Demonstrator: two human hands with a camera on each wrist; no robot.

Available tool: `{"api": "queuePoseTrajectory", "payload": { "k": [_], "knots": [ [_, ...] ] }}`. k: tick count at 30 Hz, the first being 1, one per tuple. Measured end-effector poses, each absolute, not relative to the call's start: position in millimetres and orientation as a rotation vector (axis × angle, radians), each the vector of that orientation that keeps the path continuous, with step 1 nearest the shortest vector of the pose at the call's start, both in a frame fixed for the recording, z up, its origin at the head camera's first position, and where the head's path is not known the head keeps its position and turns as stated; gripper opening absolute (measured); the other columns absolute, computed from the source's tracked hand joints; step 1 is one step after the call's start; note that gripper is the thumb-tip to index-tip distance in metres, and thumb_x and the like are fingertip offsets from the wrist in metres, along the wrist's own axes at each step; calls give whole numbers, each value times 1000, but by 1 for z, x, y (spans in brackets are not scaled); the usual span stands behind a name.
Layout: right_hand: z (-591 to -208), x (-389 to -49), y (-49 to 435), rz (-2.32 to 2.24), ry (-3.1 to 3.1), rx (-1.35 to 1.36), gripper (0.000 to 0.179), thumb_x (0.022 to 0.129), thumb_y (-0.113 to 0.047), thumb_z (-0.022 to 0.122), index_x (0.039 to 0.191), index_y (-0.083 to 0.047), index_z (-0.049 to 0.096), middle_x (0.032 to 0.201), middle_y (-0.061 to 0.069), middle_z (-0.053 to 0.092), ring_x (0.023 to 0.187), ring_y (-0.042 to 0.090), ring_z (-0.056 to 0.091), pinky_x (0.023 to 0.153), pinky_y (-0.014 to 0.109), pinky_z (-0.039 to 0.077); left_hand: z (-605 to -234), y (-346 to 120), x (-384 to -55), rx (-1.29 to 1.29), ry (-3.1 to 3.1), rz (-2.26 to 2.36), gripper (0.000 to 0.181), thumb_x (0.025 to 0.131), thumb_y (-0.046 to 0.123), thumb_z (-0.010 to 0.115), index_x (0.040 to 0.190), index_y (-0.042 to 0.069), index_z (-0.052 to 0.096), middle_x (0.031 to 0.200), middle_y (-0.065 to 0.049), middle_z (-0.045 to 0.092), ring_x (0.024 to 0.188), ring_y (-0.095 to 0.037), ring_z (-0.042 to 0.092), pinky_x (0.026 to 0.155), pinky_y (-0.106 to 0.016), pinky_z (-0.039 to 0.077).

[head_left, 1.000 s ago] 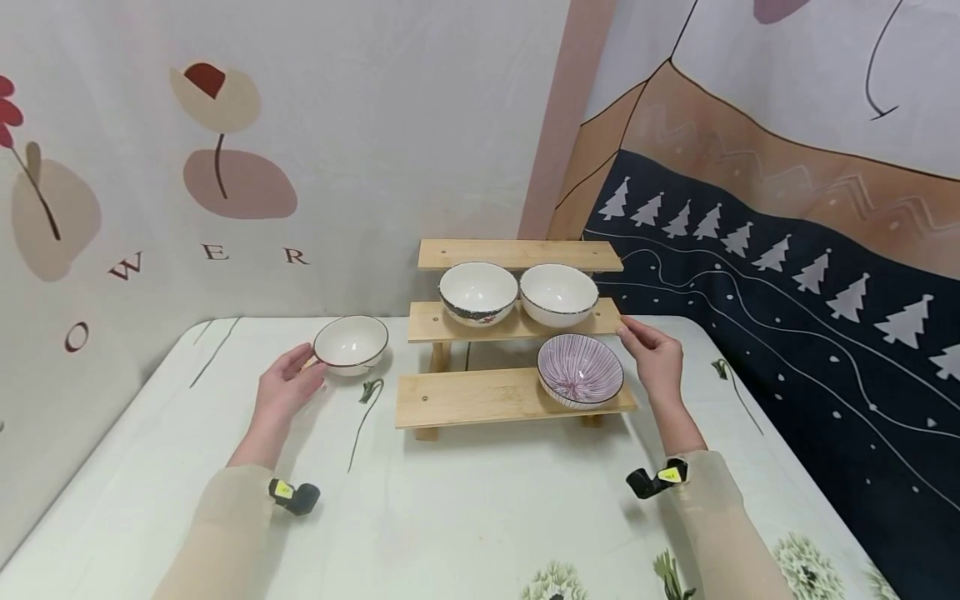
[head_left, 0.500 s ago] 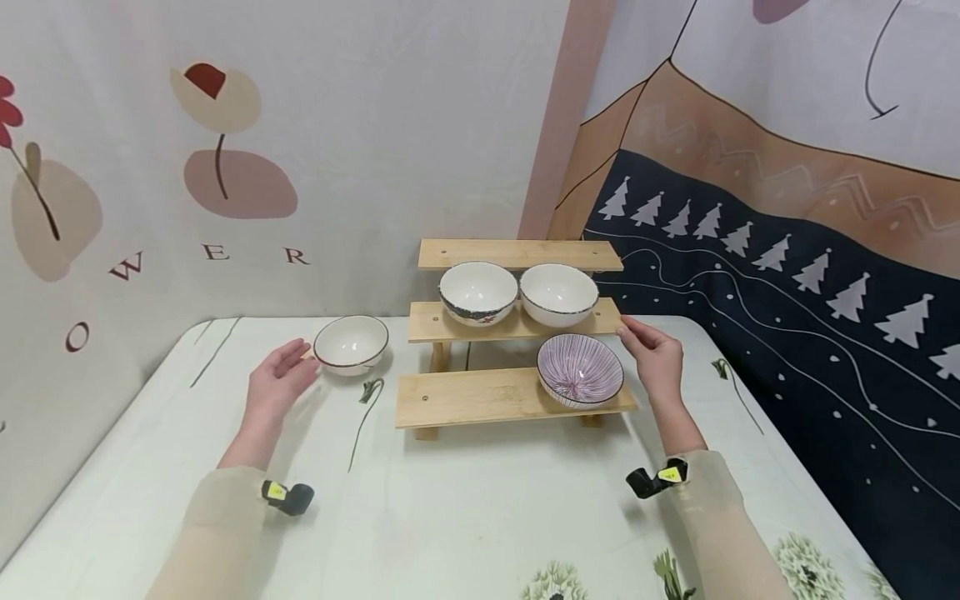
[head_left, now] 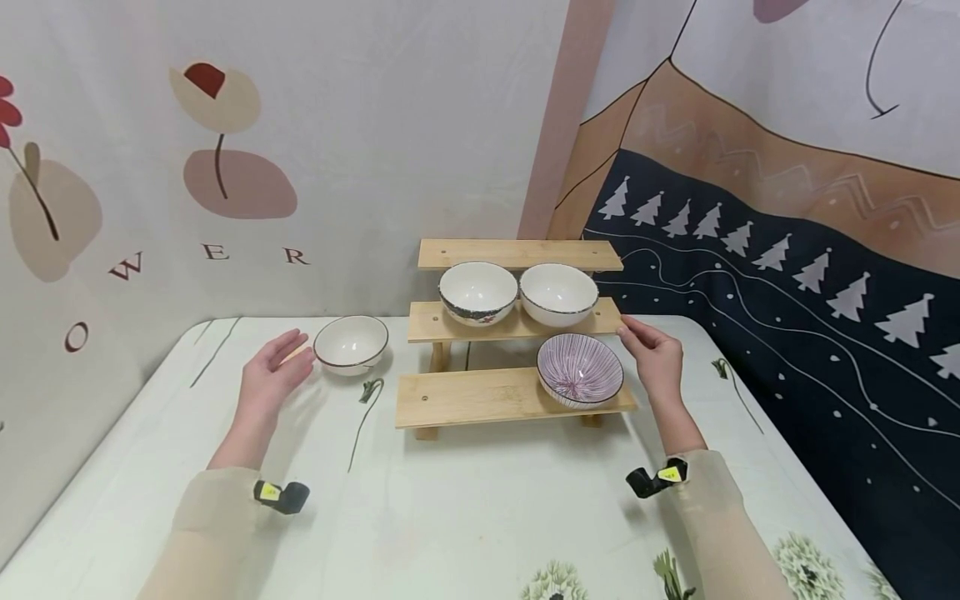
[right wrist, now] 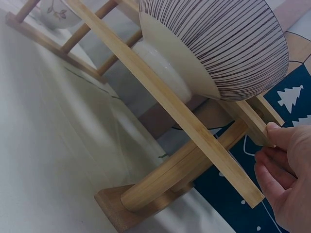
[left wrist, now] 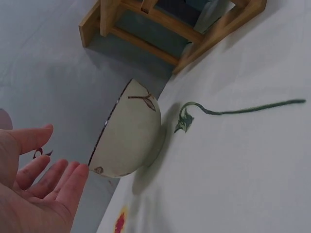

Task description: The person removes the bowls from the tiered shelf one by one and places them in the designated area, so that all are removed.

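A dark-rimmed white bowl [head_left: 351,340] stands upright on the table at the left of the rack. Just left of it is my left hand [head_left: 272,375], fingers relaxed and holding nothing; in the left wrist view, fingertips [left wrist: 80,170] overlap the bowl's rim. My right hand [head_left: 654,358] pinches the right end of the middle board of the three-tier wooden rack [head_left: 480,398] between thumb and fingers. Two white bowls sit side by side on that board, the left one [head_left: 478,292] patterned outside, the right one [head_left: 559,293] dark-rimmed. A purple-striped bowl [head_left: 580,371] rests on the bottom board's right end.
The table [head_left: 465,517] has a white cloth with printed flowers and stems. Behind it hangs a pale printed backdrop [head_left: 375,167]; a dark blue one with white trees [head_left: 750,292] runs along the right side. The rack's top board [head_left: 517,253] bears no bowl.
My left hand has drawn away from the white bowl, moving left and slightly toward me. The right hand, the rack and all the bowls have stayed put.
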State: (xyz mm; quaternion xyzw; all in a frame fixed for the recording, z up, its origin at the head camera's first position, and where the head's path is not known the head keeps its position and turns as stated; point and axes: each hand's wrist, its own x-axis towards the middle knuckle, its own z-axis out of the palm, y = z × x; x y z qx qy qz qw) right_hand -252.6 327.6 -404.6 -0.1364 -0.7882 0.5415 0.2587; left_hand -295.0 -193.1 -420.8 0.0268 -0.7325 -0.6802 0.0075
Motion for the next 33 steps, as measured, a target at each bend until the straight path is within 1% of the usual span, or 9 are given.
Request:
{"api": "queuePoseTrajectory", "payload": {
  "k": [5,8,12,15,17,21,23,27,33],
  "knots": [
    [-404,-253,328,1472,-2135,-376,37,95,-21,68,128,-3,67,130,17,66,81,-20,59,77,0,52,-417,-191,-292,36,-2286,-2135,73,97,26,65,157,10,27,163,-16,29,103,13,56,89,-4,52],
    [-405,-253,328,1472,-2134,-381,37,96,-21,68,128,-4,67,131,17,66,81,-20,59,78,0,52,-413,-189,-291,2,-2246,-2171,74,96,26,67,157,10,29,163,-16,30,102,13,57,88,-4,52],
    [-405,-253,328,1475,-2132,-374,37,95,-21,68,128,-3,67,131,18,65,81,-21,58,77,0,52,-408,-186,-289,-39,-2189,-2222,73,95,22,68,156,8,30,162,-16,31,101,13,60,88,-5,53],
    [-404,-252,327,1482,-2126,-370,37,95,-20,69,127,-2,67,130,19,65,80,-21,59,76,0,51,-405,-183,-287,-84,-2153,-2263,73,95,20,68,155,6,31,161,-14,35,103,12,61,89,-6,53],
    [-404,-252,326,1479,-2127,-373,36,95,-20,69,127,-2,67,130,19,66,80,-21,58,76,-1,51,-404,-180,-285,-126,-2135,-2279,71,95,18,68,155,5,32,159,-11,40,103,11,62,89,-7,54],
    [-404,-253,326,1472,-2123,-379,35,95,-19,69,126,-3,68,129,19,66,79,-21,58,75,-1,51,-401,-175,-282,-205,-2091,-2306,68,95,15,68,153,4,35,149,-3,53,104,8,65,90,-9,54],
    [-404,-253,326,1463,-2127,-383,35,95,-20,69,126,-3,68,129,19,66,80,-21,58,75,-1,51,-399,-172,-280,-232,-2093,-2301,68,95,15,68,153,4,35,143,2,56,105,8,64,91,-9,54],
    [-404,-253,327,1455,-2140,-403,36,96,-22,68,128,-5,67,130,16,66,81,-20,58,76,-1,51,-394,-164,-276,-265,-2122,-2290,69,96,17,67,154,2,32,137,6,57,107,8,63,92,-9,54],
    [-405,-253,328,1441,-2161,-421,37,96,-25,68,129,-8,67,131,13,67,83,-19,57,79,0,51,-388,-152,-273,-271,-2168,-2275,69,96,18,67,153,1,32,138,5,57,109,7,63,93,-9,54]
  ]
}}
